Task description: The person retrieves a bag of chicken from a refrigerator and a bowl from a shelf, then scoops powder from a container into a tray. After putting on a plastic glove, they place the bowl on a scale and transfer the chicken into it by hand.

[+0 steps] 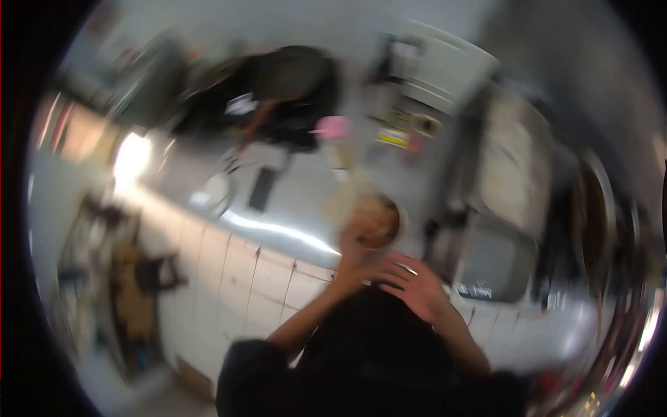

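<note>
Though badly blurred, looks like a round, brown, bowl-like thing (388, 219) of unclear material, on or just above the shiny grey metal tabletop (302, 198) near its front edge. Can't tell if gripped by bare left hand (356, 256), w/ fingers at its near-left side. See bare right hand (419, 288) open, w/ fingers spread near left wrist. Judge prob. light & stiff, poss. slippery if wet; best held by opp. sides of outer edge.
</note>
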Available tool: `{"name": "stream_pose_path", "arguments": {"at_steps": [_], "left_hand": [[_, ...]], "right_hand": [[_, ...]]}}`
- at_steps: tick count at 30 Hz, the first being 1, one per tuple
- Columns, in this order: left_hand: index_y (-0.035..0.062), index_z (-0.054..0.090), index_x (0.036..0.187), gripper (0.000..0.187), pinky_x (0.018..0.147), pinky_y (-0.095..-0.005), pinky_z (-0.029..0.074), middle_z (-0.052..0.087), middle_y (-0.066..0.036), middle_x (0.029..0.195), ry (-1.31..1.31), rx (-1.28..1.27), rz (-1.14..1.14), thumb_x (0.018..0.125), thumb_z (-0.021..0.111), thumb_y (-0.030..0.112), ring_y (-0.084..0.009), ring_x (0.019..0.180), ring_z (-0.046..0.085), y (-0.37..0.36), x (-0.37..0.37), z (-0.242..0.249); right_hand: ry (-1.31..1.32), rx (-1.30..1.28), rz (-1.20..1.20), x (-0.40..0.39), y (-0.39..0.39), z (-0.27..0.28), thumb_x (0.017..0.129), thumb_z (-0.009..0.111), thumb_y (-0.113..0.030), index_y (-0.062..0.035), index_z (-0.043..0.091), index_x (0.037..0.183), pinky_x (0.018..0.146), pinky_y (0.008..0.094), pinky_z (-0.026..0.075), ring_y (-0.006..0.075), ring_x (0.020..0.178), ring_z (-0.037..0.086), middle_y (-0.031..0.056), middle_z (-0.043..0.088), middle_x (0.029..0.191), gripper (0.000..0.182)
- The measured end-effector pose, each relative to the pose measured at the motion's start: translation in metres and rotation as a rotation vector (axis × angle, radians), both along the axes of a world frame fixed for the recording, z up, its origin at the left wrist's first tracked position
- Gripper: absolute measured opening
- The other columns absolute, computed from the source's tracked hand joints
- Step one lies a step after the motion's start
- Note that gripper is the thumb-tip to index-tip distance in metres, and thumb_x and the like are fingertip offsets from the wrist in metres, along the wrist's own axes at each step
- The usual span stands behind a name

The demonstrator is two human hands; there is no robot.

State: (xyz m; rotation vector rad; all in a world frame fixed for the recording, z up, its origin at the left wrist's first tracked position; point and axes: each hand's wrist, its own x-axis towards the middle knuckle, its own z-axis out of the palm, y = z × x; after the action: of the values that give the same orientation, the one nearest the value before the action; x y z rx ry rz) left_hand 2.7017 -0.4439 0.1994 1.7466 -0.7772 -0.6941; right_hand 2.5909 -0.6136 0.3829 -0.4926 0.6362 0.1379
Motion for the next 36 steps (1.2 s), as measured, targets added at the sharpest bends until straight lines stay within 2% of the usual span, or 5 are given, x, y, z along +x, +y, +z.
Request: {"name": "stream_pose_path", "arguments": {"at_steps": [4, 19, 31, 33, 36], "left_hand": [[-0.0009, 0.058, 0.116, 0.037, 0.102, -0.0462, 0.039, 0.053, -0.019, 0.127, -0.754, 0.038, 0.644, 0.082, 0.071, 0.004, -0.0330, 0.121, 0.048, 0.059, 0.065, 0.107], [0.0006, 0.064, 0.105, 0.053, 0.081, -0.0420, 0.051, 0.065, -0.018, 0.103, -0.371, -0.847, -0.783, 0.080, 0.076, 0.046, -0.0325, 0.094, 0.063, -0.142, -0.165, 0.171], [-0.0004, 0.056, 0.116, 0.066, 0.071, -0.0289, 0.052, 0.059, -0.008, 0.104, 0.962, 0.887, -1.039, 0.093, 0.048, 0.061, -0.0188, 0.101, 0.061, -0.202, -0.570, 0.111], [-0.0012, 0.051, 0.123, 0.075, 0.086, -0.0363, 0.044, 0.055, -0.013, 0.116, 0.984, 0.560, -1.106, 0.091, 0.044, 0.066, -0.0234, 0.112, 0.054, -0.224, -0.636, 0.160], [-0.0023, 0.045, 0.132, 0.089, 0.108, -0.0474, 0.031, 0.050, -0.021, 0.134, 1.017, 0.051, -1.151, 0.087, 0.039, 0.074, -0.0304, 0.130, 0.043, -0.263, -0.725, 0.210]], "right_hand": [[-0.070, -0.224, 0.035, -0.005, 0.015, 0.028, 0.102, 0.045, -0.035, -0.0046, 0.035, 0.144, 0.101, 0.0411, 0.042, 0.0285, 0.123, 0.052, 0.0168, 0.050, 0.136, 0.053], [0.179, -0.370, -1.027, -0.247, 0.035, -0.013, 0.093, 0.063, -0.041, -0.0066, 0.042, 0.140, 0.088, 0.0310, 0.051, 0.0176, 0.109, 0.060, 0.0118, 0.056, 0.126, 0.063], [1.112, -1.550, -1.762, -0.552, 0.067, -0.032, 0.083, 0.069, -0.018, -0.0048, 0.035, 0.145, 0.114, 0.0438, 0.026, 0.0392, 0.140, 0.029, 0.0242, 0.031, 0.150, 0.073], [1.263, -1.914, -0.941, -0.591, 0.058, -0.101, 0.089, 0.063, -0.040, -0.0012, 0.032, 0.146, 0.112, 0.0442, 0.029, 0.0401, 0.139, 0.032, 0.0255, 0.033, 0.149, 0.075], [0.975, -0.559, -1.738, -0.663, 0.021, -0.146, 0.091, 0.055, -0.056, -0.0065, 0.027, 0.149, 0.112, 0.0447, 0.029, 0.0360, 0.141, 0.029, 0.0205, 0.031, 0.152, 0.081]]}}
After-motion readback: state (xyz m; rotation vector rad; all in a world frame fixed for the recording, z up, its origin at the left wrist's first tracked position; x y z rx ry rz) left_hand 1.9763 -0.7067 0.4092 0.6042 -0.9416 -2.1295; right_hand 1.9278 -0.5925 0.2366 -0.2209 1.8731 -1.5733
